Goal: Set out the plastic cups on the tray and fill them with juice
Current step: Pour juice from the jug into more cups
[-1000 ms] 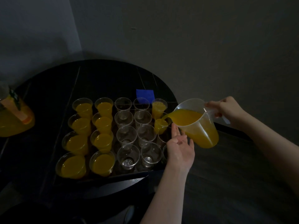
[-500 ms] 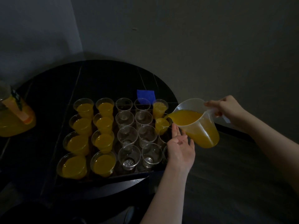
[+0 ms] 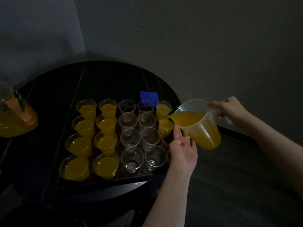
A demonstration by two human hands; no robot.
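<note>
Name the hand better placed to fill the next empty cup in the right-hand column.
Right hand: it grips the jug, already tilted over that column. The left hand lies open by the tray, holding nothing.

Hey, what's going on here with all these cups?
A person is filling cups on a tray with juice. The right hand tips a jug over a cup in the right column, while the left hand rests open beside it. The two left columns are full; the two middle columns are empty.
</note>
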